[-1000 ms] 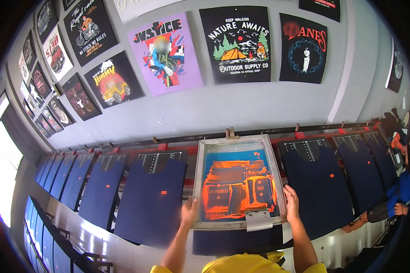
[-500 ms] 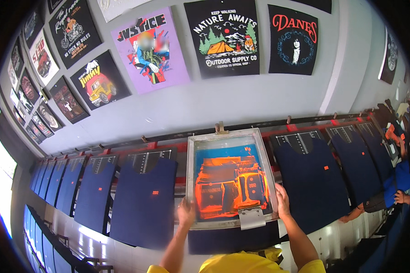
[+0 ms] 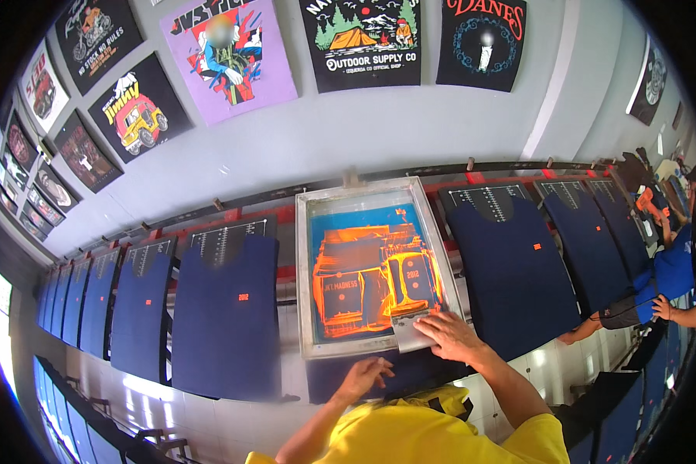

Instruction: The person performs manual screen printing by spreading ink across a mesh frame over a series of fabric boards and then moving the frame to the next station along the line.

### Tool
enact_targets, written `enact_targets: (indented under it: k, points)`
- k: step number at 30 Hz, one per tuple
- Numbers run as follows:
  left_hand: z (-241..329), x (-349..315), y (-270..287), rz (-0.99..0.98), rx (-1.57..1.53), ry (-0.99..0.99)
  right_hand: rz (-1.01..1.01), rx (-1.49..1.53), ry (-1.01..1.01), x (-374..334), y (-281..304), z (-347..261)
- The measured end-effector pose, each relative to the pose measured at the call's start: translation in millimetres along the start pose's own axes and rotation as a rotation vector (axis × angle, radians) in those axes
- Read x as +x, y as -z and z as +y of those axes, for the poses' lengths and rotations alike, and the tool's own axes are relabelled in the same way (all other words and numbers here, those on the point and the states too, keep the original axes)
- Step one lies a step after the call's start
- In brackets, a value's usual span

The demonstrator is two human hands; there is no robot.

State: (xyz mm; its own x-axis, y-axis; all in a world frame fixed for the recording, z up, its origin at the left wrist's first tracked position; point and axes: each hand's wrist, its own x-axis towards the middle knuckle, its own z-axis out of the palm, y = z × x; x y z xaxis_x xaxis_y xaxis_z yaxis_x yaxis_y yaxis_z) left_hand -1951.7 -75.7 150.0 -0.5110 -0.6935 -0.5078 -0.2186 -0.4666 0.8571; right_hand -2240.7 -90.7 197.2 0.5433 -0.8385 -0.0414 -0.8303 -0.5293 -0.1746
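In front of me lies a screen printing frame (image 3: 305, 255) with a pale metal rim. Its blue mesh is smeared with bright orange ink (image 3: 356, 234). At the near edge of the frame, a grey flat squeegee (image 3: 411, 335) rests tilted over the rim, its far end in the ink. My right hand (image 3: 450, 337) holds its near part, the fingers laid over the top. My left hand (image 3: 367, 377) hangs before the near rim, its fingers loosely bent and apart, holding nothing. Under the frame a dark navy shirt (image 3: 321, 380) shows along the near side.
Navy shirts (image 3: 224, 325) with small orange prints lie on boards in a row to the left, and more shirts (image 3: 510, 271) lie to the right. A rail (image 3: 271, 193) runs behind them. At the far right, a person in blue (image 3: 673, 267) stands by the row.
Both hands have let go of the frame's sides. My right hand has moved onto the squeegee, and my left hand has come inward and nearer to me. The view has shifted downward.
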Motion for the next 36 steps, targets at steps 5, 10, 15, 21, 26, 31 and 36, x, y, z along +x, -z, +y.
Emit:
enact_targets:
  k: [5, 10, 15, 21, 26, 31, 36]
  points:
    - [-12, 26, -23, -0.09, -0.469, 0.108, 0.083, -0.001, -0.115, 29, 4, 9]
    - [-33, 46, -21, -0.01, -0.641, 0.111, 0.234, 0.071, -0.13, 49, -1, 29]
    - [-28, 51, -22, -0.059, -1.02, 0.23, 0.375, 0.059, -0.169, 99, 4, 76]
    - [-25, 48, -25, -0.005, -1.019, 0.21, 0.415, 0.017, -0.153, 138, -4, 119]
    - [-44, 43, -34, 0.077, -0.868, 0.08, 0.111, 0.207, -0.316, 167, 26, 130]
    - [-26, 26, -42, 0.015, -0.85, -0.061, -0.164, 0.486, -0.336, 168, 46, 165]
    - [-4, 13, -47, 0.03, -0.685, -0.053, -0.024, 0.263, -0.206, 85, 31, 89]
